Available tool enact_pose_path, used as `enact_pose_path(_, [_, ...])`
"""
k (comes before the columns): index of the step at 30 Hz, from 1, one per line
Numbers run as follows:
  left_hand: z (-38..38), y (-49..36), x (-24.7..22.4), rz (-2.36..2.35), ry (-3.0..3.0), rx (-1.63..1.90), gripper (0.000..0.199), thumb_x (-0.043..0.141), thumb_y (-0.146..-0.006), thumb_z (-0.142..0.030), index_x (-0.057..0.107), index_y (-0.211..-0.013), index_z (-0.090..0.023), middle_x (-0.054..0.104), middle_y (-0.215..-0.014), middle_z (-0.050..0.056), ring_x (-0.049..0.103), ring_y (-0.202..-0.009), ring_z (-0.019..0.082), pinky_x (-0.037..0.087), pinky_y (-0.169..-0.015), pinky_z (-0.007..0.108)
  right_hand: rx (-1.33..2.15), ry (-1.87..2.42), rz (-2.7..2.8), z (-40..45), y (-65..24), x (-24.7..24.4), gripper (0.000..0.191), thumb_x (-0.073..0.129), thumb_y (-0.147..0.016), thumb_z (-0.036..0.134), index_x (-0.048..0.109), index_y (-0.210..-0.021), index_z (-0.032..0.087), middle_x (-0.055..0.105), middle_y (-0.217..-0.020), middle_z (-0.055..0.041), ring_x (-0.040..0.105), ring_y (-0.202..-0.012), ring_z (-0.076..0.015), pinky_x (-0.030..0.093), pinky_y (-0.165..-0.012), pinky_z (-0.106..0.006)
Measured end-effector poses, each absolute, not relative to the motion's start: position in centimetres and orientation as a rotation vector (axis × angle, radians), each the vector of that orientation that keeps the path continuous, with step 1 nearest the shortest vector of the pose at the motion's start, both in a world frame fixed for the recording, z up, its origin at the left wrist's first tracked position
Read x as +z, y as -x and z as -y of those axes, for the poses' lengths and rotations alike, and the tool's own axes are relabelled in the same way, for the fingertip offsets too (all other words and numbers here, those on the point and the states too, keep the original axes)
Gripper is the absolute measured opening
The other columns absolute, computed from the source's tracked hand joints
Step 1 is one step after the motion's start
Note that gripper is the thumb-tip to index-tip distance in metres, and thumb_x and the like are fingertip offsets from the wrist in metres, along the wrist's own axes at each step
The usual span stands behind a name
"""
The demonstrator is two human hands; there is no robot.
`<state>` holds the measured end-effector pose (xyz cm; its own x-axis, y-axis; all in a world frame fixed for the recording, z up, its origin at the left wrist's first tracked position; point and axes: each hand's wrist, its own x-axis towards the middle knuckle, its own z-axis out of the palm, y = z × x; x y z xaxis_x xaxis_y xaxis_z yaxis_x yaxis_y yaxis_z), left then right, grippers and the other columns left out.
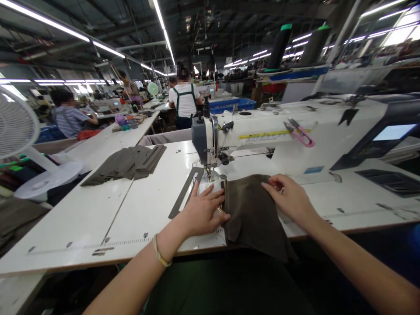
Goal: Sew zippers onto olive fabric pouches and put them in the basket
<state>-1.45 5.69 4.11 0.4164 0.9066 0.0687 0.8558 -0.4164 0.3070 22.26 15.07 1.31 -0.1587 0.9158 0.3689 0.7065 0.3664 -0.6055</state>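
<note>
A dark olive-brown piece of fabric (pixel 252 205) lies on the sewing machine table, with its lower part hanging over the front edge. My left hand (pixel 206 210) rests flat with spread fingers just in front of the needle area, its fingertips and thumb touching the fabric's left edge. At the fabric's upper right corner, my right hand (pixel 290 197) pinches the cloth between thumb and fingers. The presser foot (pixel 210 174) of the sewing machine (pixel 256 131) stands just beyond my left fingertips. A dark slotted strip (pixel 183 197) lies left of that hand, partly covered by it.
Overlapping dark fabric pieces (pixel 131 164) are stacked on the table's left part. A white fan (pixel 42 170) stands at far left. Pink-handled thread snips (pixel 300 133) sit on the machine arm. Thread cones (pixel 278 48) stand behind. Other people work further back.
</note>
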Motion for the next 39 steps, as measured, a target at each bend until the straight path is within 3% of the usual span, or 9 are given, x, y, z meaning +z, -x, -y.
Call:
enact_pose_path(5, [-5.4,1.0,4.1,-1.559,-2.500,0.333,0.088,0.055,-0.063,-0.075,0.046,-0.128,-0.016,0.040,-0.139,0.012,0.023,-0.133,0.037,-0.010,-0.108,0.055,0.389,1.431,1.785,-14.9,-22.0,3.7,0.021,0.047,-0.078,0.045,0.048,-0.079,0.024,0.058,-0.058,-0.0006,0.056,-0.055,-0.0200,0.044,-0.059,-0.034])
enact_pose_path(8, [-5.5,0.9,3.8,-1.590,-2.508,0.313,0.089,0.054,-0.063,-0.076,0.048,-0.126,-0.014,0.041,-0.138,0.013,0.025,-0.132,0.037,-0.011,-0.108,0.054,0.864,1.485,1.644,-14.7,-22.5,3.5,0.023,0.050,-0.078,0.046,0.052,-0.082,0.023,0.063,-0.060,-0.0026,0.061,-0.058,-0.0233,0.049,-0.058,-0.037])
enact_pose_path(13, [-5.9,1.4,3.2,-1.541,-2.545,0.344,0.091,0.057,-0.062,-0.075,0.045,-0.129,-0.015,0.040,-0.139,0.013,0.030,-0.131,0.035,-0.010,-0.109,0.052,1.404,1.308,1.592,-12.8,-22.9,2.2,0.049,0.068,-0.067,0.046,0.054,-0.106,0.021,0.067,-0.104,-0.0088,0.063,-0.094,-0.0289,0.054,-0.078,-0.041])
enact_pose_path(18, [-6.9,2.3,3.3,-1.560,-2.549,0.313,0.091,0.059,-0.057,-0.076,0.048,-0.125,-0.017,0.043,-0.136,0.013,0.030,-0.131,0.035,-0.008,-0.109,0.052,1.349,1.260,1.499,-14.0,-22.1,1.7,0.078,0.069,-0.065,0.044,0.033,-0.132,0.023,0.068,-0.100,-0.0085,0.066,-0.084,-0.0293,0.057,-0.071,-0.044])
enact_pose_path(24, [-7.6,2.0,3.0,-1.708,-2.492,0.295,0.104,0.058,-0.048,-0.081,0.049,-0.121,-0.008,0.040,-0.137,0.021,0.029,-0.130,0.038,-0.007,-0.109,0.054,0.943,1.287,1.946,-15.2,-21.8,-0.2,0.068,0.057,-0.074,0.051,0.040,-0.129,0.016,0.057,-0.122,-0.0130,0.058,-0.104,-0.0286,0.048,-0.089,-0.042])
enact_pose_path(29, [-7.9,2.0,3.1,-1.679,-2.478,0.256,0.112,0.057,-0.050,-0.081,0.037,-0.133,-0.008,0.037,-0.139,0.021,0.029,-0.129,0.039,-0.009,-0.108,0.055,0.302,1.469,2.212,-14.9,-24.4,-1.4,0.064,0.040,-0.080,0.057,0.045,-0.128,0.015,0.066,-0.070,-0.0081,0.064,-0.063,-0.0307,0.050,-0.056,-0.043])
enact_pose_path(32, [-8.2,2.1,3.2,-1.641,-2.491,0.261,0.115,0.058,-0.048,-0.082,0.037,-0.133,-0.007,0.035,-0.139,0.022,0.027,-0.130,0.041,-0.011,-0.107,0.055,-0.198,1.414,2.339,-14.4,-24.1,0.5,0.059,0.024,-0.087,0.051,0.053,-0.119,0.010,0.063,-0.069,-0.0143,0.060,-0.056,-0.0325,0.044,-0.048,-0.044])
enact_pose_path(36, [-8.7,2.2,3.1,-1.598,-2.489,0.262,0.118,0.058,-0.049,-0.081,0.033,-0.134,-0.004,0.027,-0.143,0.024,0.015,-0.134,0.042,-0.009,-0.107,0.056,-0.233,0.847,2.433,-14.2,-19.4,2.2,0.042,0.025,-0.091,0.028,0.063,-0.100,0.014,0.065,-0.102,-0.0150,0.061,-0.091,-0.0271,0.048,-0.080,-0.043])
enact_pose_path(39, [-8.8,2.4,2.9,-1.597,-2.482,0.236,0.121,0.054,-0.052,-0.083,0.023,-0.139,-0.004,0.023,-0.145,0.022,0.013,-0.135,0.039,-0.009,-0.108,0.055,-0.163,0.727,2.545,-14.8,-16.6,0.2,0.041,0.027,-0.093,0.027,0.053,-0.120,0.010,0.052,-0.128,-0.0138,0.046,-0.120,-0.0240,0.036,-0.100,-0.046])
